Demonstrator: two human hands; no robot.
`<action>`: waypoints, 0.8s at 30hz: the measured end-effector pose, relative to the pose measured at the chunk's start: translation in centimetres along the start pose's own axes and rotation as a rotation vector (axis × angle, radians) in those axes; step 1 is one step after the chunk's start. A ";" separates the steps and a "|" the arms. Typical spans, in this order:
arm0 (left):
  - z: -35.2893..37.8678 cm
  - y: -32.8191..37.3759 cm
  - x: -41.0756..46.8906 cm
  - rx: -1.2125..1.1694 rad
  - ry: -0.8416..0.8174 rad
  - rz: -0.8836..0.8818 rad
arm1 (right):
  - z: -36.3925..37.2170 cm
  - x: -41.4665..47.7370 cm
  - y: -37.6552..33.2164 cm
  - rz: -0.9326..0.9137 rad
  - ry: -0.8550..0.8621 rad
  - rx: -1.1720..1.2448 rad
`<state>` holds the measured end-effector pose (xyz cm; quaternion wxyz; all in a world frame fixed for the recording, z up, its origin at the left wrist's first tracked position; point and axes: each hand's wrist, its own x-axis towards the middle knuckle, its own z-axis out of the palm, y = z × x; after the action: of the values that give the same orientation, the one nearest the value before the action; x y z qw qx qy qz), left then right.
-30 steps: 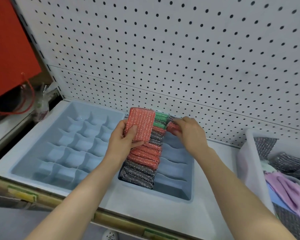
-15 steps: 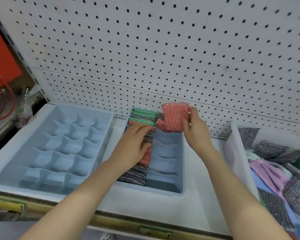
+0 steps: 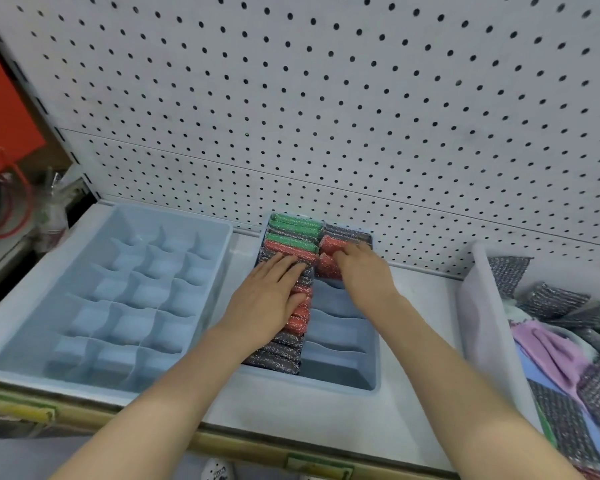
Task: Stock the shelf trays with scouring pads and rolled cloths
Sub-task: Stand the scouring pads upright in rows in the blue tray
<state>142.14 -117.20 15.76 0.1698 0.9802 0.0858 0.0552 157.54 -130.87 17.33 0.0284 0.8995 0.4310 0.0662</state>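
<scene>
Change: down it went! The red pad (image 3: 327, 267) that the right hand (image 3: 364, 277) had held up over the back of the narrow tray (image 3: 340, 385) half a second before was now seated in the right column.
Left hand (image 3: 269, 299): no pad in it any more. It lay flat, fingers straight, pressing on the packed left column of pads (image 3: 281, 355).
Right hand: fingers bent down over the red pad. Whether they pinched it or merely pushed, I could not tell, as the tips were hidden.
Task meaning: left column full, right column started at the back only, and its front slots (image 3: 336, 344) were bare. The big divided tray (image 3: 174, 217) held nothing.
Around: a bin (image 3: 478, 327) on the right held loose dark pads (image 3: 551, 301) and a pink cloth (image 3: 551, 348), with the pegboard (image 3: 326, 98) behind.
In the way: only the left forearm, which lay across the narrow tray's front corner.
</scene>
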 end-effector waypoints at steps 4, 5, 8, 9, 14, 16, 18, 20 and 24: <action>0.1 -0.1 0.0 -0.011 0.003 0.001 | 2.0 -0.6 0.1 0.116 0.104 0.130; 0.1 -0.2 0.0 -0.013 0.005 0.001 | 2.2 -0.7 0.2 0.111 0.113 0.151; 0.1 -0.3 0.1 -0.008 -0.002 0.003 | 1.9 -1.0 0.3 0.073 0.094 0.204; 0.1 -0.3 0.2 -0.005 -0.006 0.006 | 1.7 -1.3 0.3 0.065 0.092 0.230; -0.3 -0.3 0.1 0.013 0.009 0.019 | -1.1 -4.5 0.8 0.109 0.153 0.348; -0.9 0.7 0.5 0.027 0.002 0.016 | -2.8 -7.3 1.7 0.163 0.217 0.360; -1.6 2.6 1.0 0.026 0.008 0.039 | -4.5 -10.8 3.1 0.230 0.289 0.360; -2.0 5.4 1.4 -0.018 0.019 0.100 | -6.0 -14.6 5.2 0.307 0.368 0.362; -1.5 12.6 2.3 -0.180 0.019 0.274 | -7.5 -22.4 11.6 0.515 0.445 0.338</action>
<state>146.08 -128.00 21.70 0.2472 0.9629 -0.0524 0.0947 151.58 -155.63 23.93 -0.2323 0.9340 0.1911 0.1930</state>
